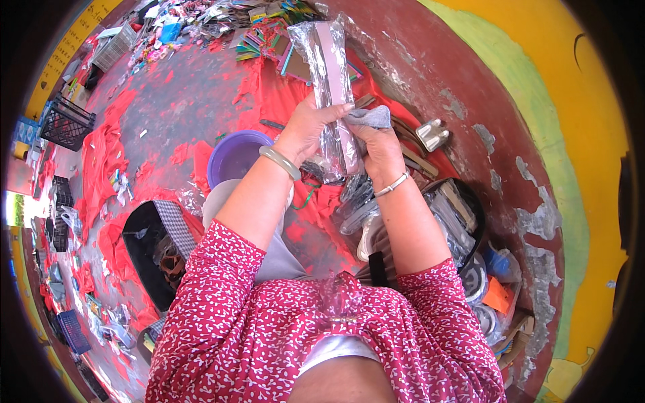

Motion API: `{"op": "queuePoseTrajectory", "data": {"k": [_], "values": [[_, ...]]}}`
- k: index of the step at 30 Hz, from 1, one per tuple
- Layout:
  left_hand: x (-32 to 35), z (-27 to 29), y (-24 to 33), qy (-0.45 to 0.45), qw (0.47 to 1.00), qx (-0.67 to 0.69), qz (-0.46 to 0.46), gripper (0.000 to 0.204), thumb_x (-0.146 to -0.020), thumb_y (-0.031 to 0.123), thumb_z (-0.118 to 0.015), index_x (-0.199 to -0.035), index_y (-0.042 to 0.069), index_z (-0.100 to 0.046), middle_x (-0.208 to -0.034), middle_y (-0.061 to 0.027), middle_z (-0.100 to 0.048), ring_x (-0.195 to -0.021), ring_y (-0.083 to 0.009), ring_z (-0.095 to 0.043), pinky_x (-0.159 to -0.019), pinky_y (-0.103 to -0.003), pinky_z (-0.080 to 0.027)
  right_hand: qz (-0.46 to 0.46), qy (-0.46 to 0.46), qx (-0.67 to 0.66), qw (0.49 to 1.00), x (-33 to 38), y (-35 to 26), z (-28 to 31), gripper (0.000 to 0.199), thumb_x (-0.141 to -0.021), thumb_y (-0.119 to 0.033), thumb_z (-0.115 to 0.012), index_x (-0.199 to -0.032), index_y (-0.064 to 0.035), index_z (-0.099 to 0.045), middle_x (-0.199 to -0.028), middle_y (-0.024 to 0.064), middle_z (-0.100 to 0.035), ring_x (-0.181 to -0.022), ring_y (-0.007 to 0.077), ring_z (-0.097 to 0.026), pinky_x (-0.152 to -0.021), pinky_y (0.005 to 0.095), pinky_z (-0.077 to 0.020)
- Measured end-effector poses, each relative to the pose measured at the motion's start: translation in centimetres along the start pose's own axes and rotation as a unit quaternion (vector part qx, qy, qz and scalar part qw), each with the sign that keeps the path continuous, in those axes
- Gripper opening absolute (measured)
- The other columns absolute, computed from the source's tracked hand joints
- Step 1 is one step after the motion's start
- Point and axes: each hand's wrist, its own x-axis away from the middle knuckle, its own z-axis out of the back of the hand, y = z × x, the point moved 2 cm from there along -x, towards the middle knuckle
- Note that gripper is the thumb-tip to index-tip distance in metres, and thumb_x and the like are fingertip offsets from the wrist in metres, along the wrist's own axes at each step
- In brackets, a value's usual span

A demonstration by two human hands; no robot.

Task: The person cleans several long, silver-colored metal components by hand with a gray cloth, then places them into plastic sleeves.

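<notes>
My left hand (pixel 304 129) is closed around a long, narrow package (pixel 325 64), its thumb lying across the front. The package is a mauve strip in shiny clear plastic, held upright and out in front of me. A grey cloth (pixel 371 117) is bunched in my right hand (pixel 383 153), beside the package's lower half. The right fingers are partly hidden by the cloth, and I cannot tell whether they also grip the plastic. A pale bangle (pixel 280 162) circles my left wrist, and a silver one (pixel 392 185) my right.
Left of my knees stand a purple basin (pixel 213 163) and a black container (pixel 140 252) with dark items. Plastic-wrapped pieces (pixel 449 215) fill another container at my right. Red sheeting (pixel 107 154) covers parts of the floor. A peeling wall (pixel 463 101) runs along the right.
</notes>
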Motion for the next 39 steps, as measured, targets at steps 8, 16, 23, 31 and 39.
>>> {"op": "queuePoseTrajectory", "data": {"k": [8,16,23,31,39], "values": [[-0.2,0.9,0.1,0.022,0.999,0.005,-0.039,0.029,-0.074,-0.001,-0.063,-0.101,0.004,-0.054,-0.087,-0.0051,-0.06,-0.076,-0.0168,-0.059,-0.071,-0.031,-0.05,0.057,0.077,-0.104,0.99,-1.4,-0.5,1.3,0.018,-0.077,0.004,-0.058,-0.094,-0.0016,-0.06,-0.088,0.0073,-0.062,-0.081,0.0188,-0.06,-0.073,0.0297,-0.0486],[0.5,2.4,3.1,0.095,0.99,0.027,-0.099,0.032,-0.075,-0.003,-0.057,-0.105,0.004,-0.047,-0.085,-0.0067,-0.057,-0.073,-0.0187,-0.059,-0.066,-0.033,-0.05,0.009,-0.068,-0.062,0.996,-1.2,-4.8,4.5,0.038,-0.082,-0.027,-0.059,-0.11,-0.0007,-0.053,-0.106,0.0121,-0.058,-0.098,0.0248,-0.056,-0.088,0.0383,-0.0432],[0.0,3.8,3.1,0.084,0.987,0.079,-0.11,0.031,-0.075,-0.004,-0.056,-0.104,0.002,-0.047,-0.082,-0.0092,-0.057,-0.071,-0.0217,-0.06,-0.064,-0.035,-0.052,-0.067,-0.275,-0.062,0.957,1.4,-3.6,2.2,0.051,-0.078,-0.029,-0.065,-0.116,0.0,-0.048,-0.115,0.0112,-0.054,-0.109,0.0225,-0.05,-0.093,0.0363,-0.0395],[0.8,1.7,2.5,0.052,0.989,0.114,-0.078,0.029,-0.075,0.0,-0.063,-0.102,0.005,-0.053,-0.085,-0.0073,-0.059,-0.077,-0.021,-0.06,-0.069,-0.037,-0.051,-0.015,-0.104,0.081,0.991,0.2,0.4,-0.3,0.026,-0.073,0.006,-0.06,-0.099,0.0014,-0.06,-0.091,0.0072,-0.064,-0.082,0.0151,-0.06,-0.072,0.0271,-0.0479],[0.2,1.3,1.8,0.003,0.993,0.078,-0.091,0.039,-0.072,-0.001,-0.065,-0.106,0.008,-0.048,-0.091,-0.004,-0.057,-0.085,-0.0191,-0.057,-0.076,-0.034,-0.048,0.333,-0.008,0.372,0.867,-0.7,0.2,0.6,0.016,-0.077,-0.004,-0.061,-0.092,-0.0007,-0.062,-0.082,0.0102,-0.062,-0.077,0.0188,-0.06,-0.07,0.0284,-0.0453]]}}
